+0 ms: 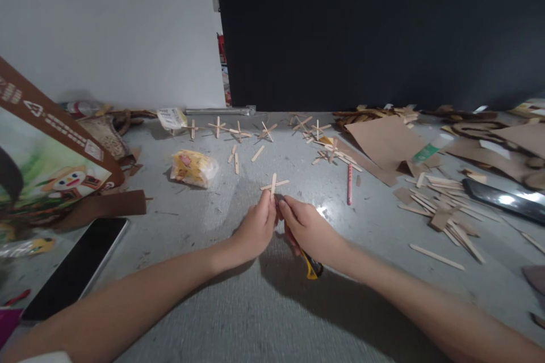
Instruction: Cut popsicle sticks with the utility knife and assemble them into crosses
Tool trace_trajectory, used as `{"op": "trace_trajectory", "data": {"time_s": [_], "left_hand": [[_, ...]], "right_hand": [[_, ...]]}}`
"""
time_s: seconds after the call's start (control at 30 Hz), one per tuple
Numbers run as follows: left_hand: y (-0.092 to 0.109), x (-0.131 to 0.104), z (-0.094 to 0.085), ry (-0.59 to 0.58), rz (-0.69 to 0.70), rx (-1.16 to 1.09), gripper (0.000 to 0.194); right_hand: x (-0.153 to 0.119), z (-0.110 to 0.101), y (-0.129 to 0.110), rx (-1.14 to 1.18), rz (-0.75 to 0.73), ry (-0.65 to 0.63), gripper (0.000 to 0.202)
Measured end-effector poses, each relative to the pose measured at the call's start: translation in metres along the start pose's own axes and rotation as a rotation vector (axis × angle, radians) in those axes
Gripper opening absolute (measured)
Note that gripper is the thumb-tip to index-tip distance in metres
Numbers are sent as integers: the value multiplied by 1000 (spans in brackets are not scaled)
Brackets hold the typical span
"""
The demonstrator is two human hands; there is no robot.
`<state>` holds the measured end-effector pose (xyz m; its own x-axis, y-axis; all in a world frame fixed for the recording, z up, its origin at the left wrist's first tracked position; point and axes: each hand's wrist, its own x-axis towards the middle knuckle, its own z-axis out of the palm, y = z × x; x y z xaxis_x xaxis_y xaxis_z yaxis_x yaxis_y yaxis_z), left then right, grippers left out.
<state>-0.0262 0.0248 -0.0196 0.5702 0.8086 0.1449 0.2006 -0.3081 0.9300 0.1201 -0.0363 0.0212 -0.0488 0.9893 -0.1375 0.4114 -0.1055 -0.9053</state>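
Note:
My left hand [256,228] and my right hand [307,228] meet at the middle of the grey table [255,306]. The fingertips of both pinch the lower end of a small cross of two wooden sticks [274,184], which stands just above them. My right hand also holds a yellow and black utility knife [312,266], whose end sticks out under the palm. Several finished stick crosses [238,131] lie in a row near the back wall.
A phone [76,266] lies at the left by a printed cardboard box [46,164]. A yellow wrapper [193,168], a pink pencil [349,183], cardboard sheets [383,142], loose sticks [443,221] and a dark blade-like tool [506,199] lie around.

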Motion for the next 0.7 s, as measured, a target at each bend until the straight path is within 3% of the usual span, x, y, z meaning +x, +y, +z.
{"op": "trace_trajectory", "data": {"time_s": [0.33,0.7], "left_hand": [[0,2,0,-35,14,37,22],[-5,2,3,-3,-76,-168,42]], "right_hand": [[0,-5,-2,7,73,-46,32],[3,-2,-1,125,17,-35,35]]}}
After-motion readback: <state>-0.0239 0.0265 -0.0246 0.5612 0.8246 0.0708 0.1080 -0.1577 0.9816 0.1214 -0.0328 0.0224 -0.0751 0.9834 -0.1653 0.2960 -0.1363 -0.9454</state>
